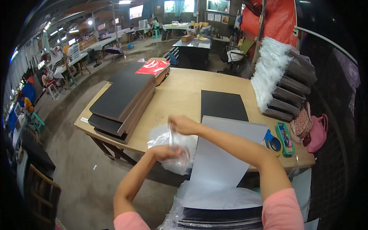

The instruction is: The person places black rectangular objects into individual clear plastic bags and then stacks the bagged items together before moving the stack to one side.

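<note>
Head view, landmark: the grey sheet (pixel 222 153) lying over the near edge of the wooden surface (pixel 180 96).
Left hand (pixel 165 152): just left of the grey sheet, fingers closed on the lower part of a clear plastic bag (pixel 174 147).
Right hand (pixel 183 125): at the sheet's upper left corner, pinched shut on the bag's top edge.
Bag: held between both hands above the surface edge, touching neither sheet nor surface as far as can be told; the film blurs, so whether its mouth is open is unclear.
Beyond the sheet: a black board (pixel 223 105) flat on the surface, partly under the sheet's far end.
Far left of the sheet: a stack of dark boards (pixel 122 101), a red packet (pixel 152 67) behind it.
Right of the sheet: green tray (pixel 284 138), blue tape dispenser (pixel 272 141), pink bag (pixel 317 132).
Risk: thin film may tear if the hands pull apart hard; the sheet overhangs and could slide off if knocked by a forearm.
</note>
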Available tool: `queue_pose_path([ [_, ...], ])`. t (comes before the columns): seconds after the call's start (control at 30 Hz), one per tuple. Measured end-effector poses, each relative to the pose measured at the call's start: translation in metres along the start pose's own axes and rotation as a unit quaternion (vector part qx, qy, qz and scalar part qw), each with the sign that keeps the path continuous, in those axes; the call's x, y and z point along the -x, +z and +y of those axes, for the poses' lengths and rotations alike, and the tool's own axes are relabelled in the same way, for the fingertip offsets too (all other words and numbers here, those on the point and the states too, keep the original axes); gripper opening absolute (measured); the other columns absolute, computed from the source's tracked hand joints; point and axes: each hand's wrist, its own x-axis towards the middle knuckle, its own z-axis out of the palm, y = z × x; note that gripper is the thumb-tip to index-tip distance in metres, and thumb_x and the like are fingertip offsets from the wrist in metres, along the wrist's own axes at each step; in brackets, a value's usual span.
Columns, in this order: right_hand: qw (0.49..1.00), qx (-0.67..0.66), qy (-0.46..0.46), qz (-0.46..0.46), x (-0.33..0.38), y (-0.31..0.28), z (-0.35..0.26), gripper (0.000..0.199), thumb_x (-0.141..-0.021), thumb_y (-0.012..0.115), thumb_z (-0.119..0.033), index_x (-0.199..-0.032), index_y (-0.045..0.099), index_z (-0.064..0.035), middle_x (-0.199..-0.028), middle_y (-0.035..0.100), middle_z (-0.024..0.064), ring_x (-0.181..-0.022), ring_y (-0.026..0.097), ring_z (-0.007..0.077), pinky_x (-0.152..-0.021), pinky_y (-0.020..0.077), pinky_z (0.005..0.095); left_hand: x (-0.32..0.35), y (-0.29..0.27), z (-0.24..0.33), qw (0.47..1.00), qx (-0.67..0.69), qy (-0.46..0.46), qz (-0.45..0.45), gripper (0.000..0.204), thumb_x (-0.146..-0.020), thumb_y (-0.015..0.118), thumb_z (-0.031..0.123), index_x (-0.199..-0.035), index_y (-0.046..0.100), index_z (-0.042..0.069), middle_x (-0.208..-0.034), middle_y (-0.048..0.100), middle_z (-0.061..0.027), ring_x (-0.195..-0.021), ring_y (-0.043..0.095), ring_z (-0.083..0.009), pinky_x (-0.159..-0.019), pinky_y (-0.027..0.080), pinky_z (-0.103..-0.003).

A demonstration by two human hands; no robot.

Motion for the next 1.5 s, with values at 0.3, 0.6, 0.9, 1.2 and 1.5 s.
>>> queue_pose_path([
  [0.3,0.689,-0.384,-0.392,-0.474,0.166,-0.06,-0.061,0.02,-0.087,0.063,-0.017,-0.091,0.067,0.002,-0.087,0.066,0.0182,-0.075,0.067,0.0274,-0.063,0.0538,0.0405,0.084,0.05,0.029,0.949,-0.228,0.19,-0.108,0.051,-0.088,0.054,0.05,-0.106,0.06,0.002,-0.091,0.063,-0.014,-0.087,0.058,-0.0265,-0.078,0.045,-0.042],
  [0.6,0.712,-0.665,-0.062,-0.217,0.312,-0.033,0.023,0.052,-0.079,0.069,-0.038,-0.093,0.061,0.012,-0.087,0.065,0.023,-0.057,0.062,0.0232,-0.036,0.0411,0.0248,0.0,0.14,0.061,0.688,0.478,0.436,-0.329,0.042,-0.097,0.033,0.046,-0.116,0.055,0.015,-0.083,0.064,-0.0143,-0.068,0.063,-0.0257,-0.06,0.052,-0.044],
  [0.9,0.702,-0.696,-0.146,-0.015,0.341,-0.012,0.009,0.037,-0.073,0.071,-0.028,-0.09,0.064,0.0042,-0.086,0.064,0.018,-0.061,0.062,0.0247,-0.061,0.0489,0.0327,-0.006,0.147,0.073,0.755,0.493,0.313,-0.297,0.066,-0.087,0.044,0.062,-0.124,0.048,0.007,-0.101,0.06,-0.0194,-0.05,0.059,-0.0218,-0.045,0.05,-0.03],
  [1.2,0.726,-0.488,0.109,0.472,0.334,-0.039,0.042,0.019,-0.067,0.061,0.003,-0.085,0.063,-0.003,-0.069,0.056,0.0065,-0.074,0.06,0.0157,-0.061,0.0473,0.0268,-0.051,0.116,0.076,0.785,-0.359,0.231,0.448,0.026,-0.067,0.062,0.002,-0.093,0.062,0.007,-0.082,0.053,-0.0049,-0.059,0.054,-0.0154,-0.054,0.043,-0.031],
  [1.5,0.823,-0.115,0.147,0.537,0.325,-0.069,0.033,0.007,-0.073,0.065,-0.006,-0.068,0.065,-0.0004,-0.057,0.053,-0.002,-0.052,0.046,0.0051,-0.047,0.0331,0.0209,-0.024,0.118,0.098,0.856,-0.341,0.184,0.342,0.01,-0.077,0.065,0.008,-0.084,0.071,0.005,-0.085,0.048,-0.0071,-0.06,0.049,-0.0171,-0.056,0.042,-0.029],
])
